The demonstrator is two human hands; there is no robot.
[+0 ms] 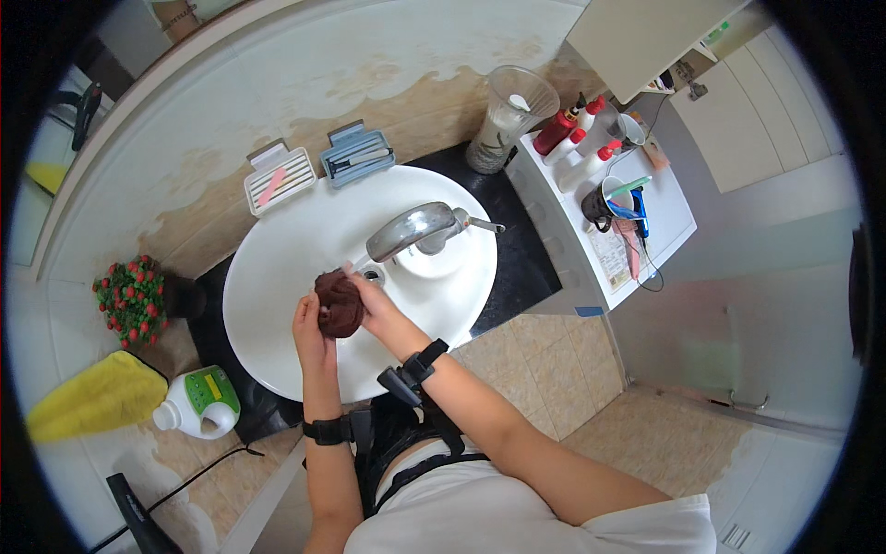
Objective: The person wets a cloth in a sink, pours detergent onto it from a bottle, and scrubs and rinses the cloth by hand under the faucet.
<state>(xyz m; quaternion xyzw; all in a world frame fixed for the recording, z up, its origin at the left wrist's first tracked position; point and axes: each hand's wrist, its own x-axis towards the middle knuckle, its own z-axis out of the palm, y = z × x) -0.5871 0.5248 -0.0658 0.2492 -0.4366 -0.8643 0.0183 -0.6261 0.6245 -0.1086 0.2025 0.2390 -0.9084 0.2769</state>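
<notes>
A dark brown, crumpled piece of cloth is held between my two hands over the white oval sink. My left hand grips its left side, and my right hand has hold of its right side. Just above my right fingers is the spout of a chrome faucet. A pale streak that looks like running water comes from the spout toward the cloth. The round drain shows partly beside my right hand. Black straps circle both of my wrists.
Two soap racks, one white and one blue, hang behind the sink. A potted red-flowered plant, a yellow cloth and a white-green jug stand left. On the right are a glass vase and a cabinet with bottles.
</notes>
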